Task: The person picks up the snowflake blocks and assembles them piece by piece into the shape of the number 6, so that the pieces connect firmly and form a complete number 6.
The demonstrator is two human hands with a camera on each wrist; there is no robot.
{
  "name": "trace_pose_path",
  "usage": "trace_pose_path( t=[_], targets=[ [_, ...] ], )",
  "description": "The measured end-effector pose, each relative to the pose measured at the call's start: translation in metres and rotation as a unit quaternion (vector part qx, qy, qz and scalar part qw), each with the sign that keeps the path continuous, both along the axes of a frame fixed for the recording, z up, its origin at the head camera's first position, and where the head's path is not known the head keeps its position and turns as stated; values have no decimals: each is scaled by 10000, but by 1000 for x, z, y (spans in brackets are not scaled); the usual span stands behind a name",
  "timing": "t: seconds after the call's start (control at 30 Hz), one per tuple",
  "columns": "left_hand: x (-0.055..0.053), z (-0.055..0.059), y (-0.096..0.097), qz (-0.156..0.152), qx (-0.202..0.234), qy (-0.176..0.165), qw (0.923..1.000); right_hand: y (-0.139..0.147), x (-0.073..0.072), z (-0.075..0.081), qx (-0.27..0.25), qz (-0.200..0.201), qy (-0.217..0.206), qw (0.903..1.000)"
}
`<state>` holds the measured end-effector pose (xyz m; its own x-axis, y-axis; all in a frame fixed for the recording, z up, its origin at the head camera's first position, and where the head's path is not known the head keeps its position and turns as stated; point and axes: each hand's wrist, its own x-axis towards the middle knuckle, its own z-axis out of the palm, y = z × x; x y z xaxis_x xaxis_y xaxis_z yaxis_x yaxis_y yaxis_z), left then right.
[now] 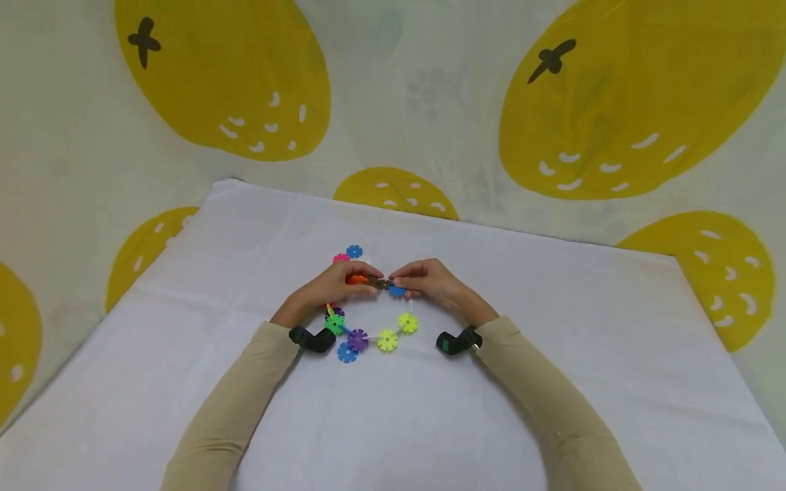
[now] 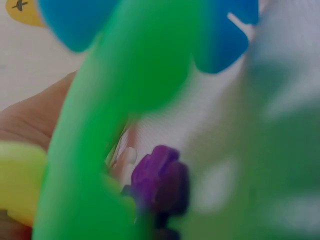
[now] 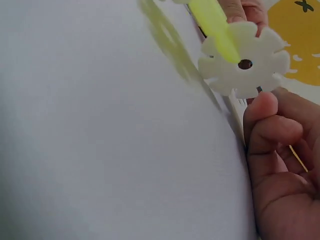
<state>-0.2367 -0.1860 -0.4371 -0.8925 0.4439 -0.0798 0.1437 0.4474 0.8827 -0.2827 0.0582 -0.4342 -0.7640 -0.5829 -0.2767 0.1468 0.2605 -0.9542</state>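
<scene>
Interlocking plastic snowflake discs are joined into a curved chain above the white cloth. My left hand pinches the chain near an orange disc and a brown disc. My right hand pinches a blue disc right beside the brown one; whether their slots are joined is hidden. Toward me the chain runs through a green disc, a purple disc and yellow discs. In the right wrist view, a white disc stands by the fingertips. Blurred green plastic fills much of the left wrist view.
A blue disc and a pink disc show beyond my left hand. Another blue disc sits by the purple one. White cloth covers the table, with a fruit-patterned curtain behind its far edge.
</scene>
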Motion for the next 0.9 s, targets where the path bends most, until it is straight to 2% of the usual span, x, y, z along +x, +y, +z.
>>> trace_pose_path(
  t=[0.2, 0.4, 0.53, 0.63, 0.7, 0.9],
  targets=[
    [1, -1, -1, 29, -3, 49, 10000, 7, 9, 0, 329, 43, 603, 9976],
    [1, -1, 3, 95, 119, 159, 9998, 20, 31, 7, 680, -257, 817, 9940],
    [1, -1, 4, 187, 81, 265, 9994, 25, 44, 9, 717, 29, 1229, 9898],
    [1, -1, 5, 232, 98, 298, 9992, 25, 51, 8, 722, 298, 1734, 9818],
    [1, 0, 5, 271, 137, 294, 9991, 24, 54, 7, 763, 330, 1981, 9767],
    [2, 0, 4, 315, 237, 344, 9986, 21, 56, 3, 632, -134, 2291, 9713]
  ],
)
